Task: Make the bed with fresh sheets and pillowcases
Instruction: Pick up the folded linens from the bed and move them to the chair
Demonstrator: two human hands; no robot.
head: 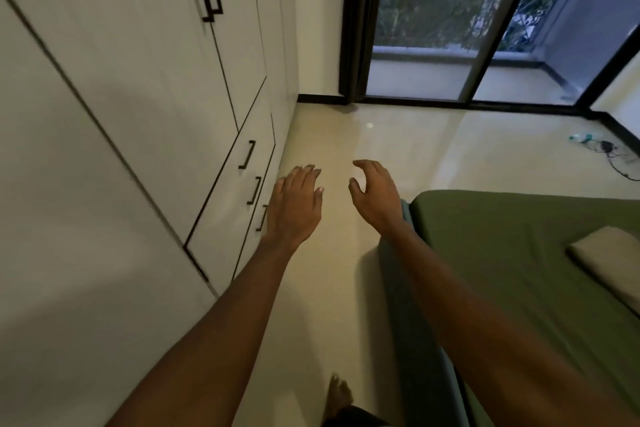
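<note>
Hands first: two bare forearms reach out over a glossy cream tile floor (381, 135). Both hands are empty. The left hand (294, 204) has its fingers nearly straight and together, and the right hand (375, 194) has its fingers loosely curved, touching nothing. One bed (502, 253) lies at the right, its mattress covered by a smooth olive-green sheet, with a bluish edge showing at the near corner. One flat, beige, rectangular pillow (609, 260) rests on the sheet near the frame's right edge. At the left stands a matte white wardrobe (121, 97), where three short black drawer handles (246, 154) run in a row. A dark-framed sliding glass door (450, 28) closes the far wall. One bare foot (339, 392) shows below.
</note>
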